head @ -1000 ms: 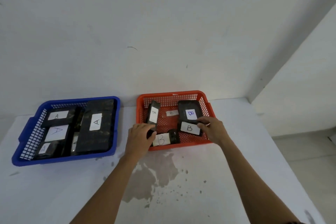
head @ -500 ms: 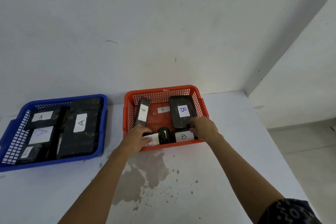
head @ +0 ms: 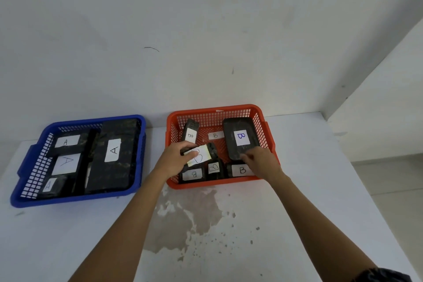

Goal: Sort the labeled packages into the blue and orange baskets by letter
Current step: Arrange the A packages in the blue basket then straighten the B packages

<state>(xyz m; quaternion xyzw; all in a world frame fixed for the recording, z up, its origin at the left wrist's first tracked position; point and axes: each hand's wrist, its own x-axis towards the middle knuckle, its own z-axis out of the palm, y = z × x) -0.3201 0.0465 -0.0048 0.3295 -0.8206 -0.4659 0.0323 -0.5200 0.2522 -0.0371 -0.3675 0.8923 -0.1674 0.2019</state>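
Note:
The orange basket (head: 256, 110) stands on the table at centre right and holds several black packages labelled B. My left hand (head: 175, 160) grips a small black package with a white B label (head: 201, 154), lifted above the basket's front left part. My right hand (head: 259, 161) holds the near end of a large black B package (head: 240, 137) that leans on the basket's right side. Three smaller B packages (head: 215, 168) lie along the front wall. The blue basket (head: 27, 162) on the left is filled with black packages labelled A (head: 113, 150).
The white table (head: 320, 190) carries a damp-looking stain (head: 194, 213) in front of the orange basket. A white wall stands right behind both baskets. The table's right edge drops to a tiled floor (head: 393, 190).
My left hand has lifted the small B package up from the basket's front. My right hand has moved from the front B package to the large package's near end.

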